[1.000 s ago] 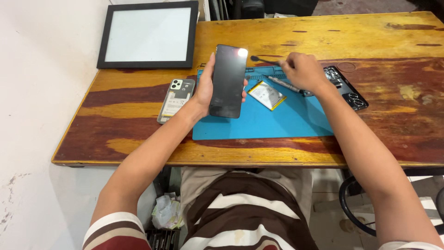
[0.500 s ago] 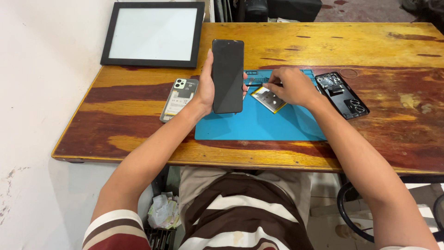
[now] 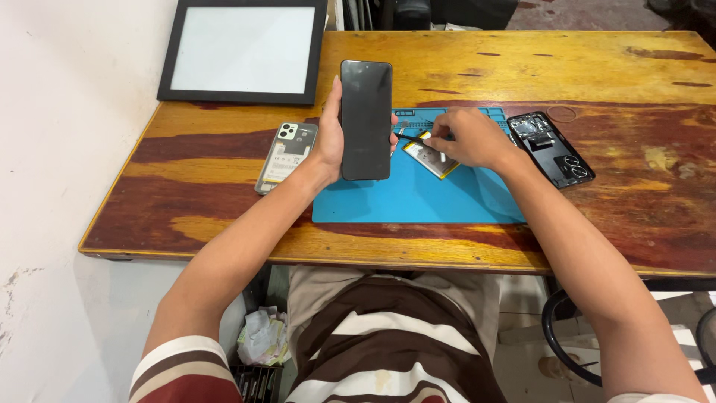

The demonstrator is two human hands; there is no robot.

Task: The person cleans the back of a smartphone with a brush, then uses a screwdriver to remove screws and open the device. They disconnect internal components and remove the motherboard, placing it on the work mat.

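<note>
Phone, a dark slim slab, stands upright above the blue mat, the left hand clamped on its long edges. It looks light, stiff and smooth, with fragile glass, so the edges seem the safest hold. The right hand rests fingers pinched together on the flat battery, just beside.

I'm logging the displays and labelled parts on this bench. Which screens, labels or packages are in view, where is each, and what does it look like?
Phone: held upright in the left hand, dark blank rectangular screen.
Framed panel: flat at the table's far left, white rectangle in a black frame.
Battery: on the blue mat under the right hand, silvery with yellow edge.
Open phone back: left of the mat, pale label inside.
Black phone shell: right of the mat.
</note>
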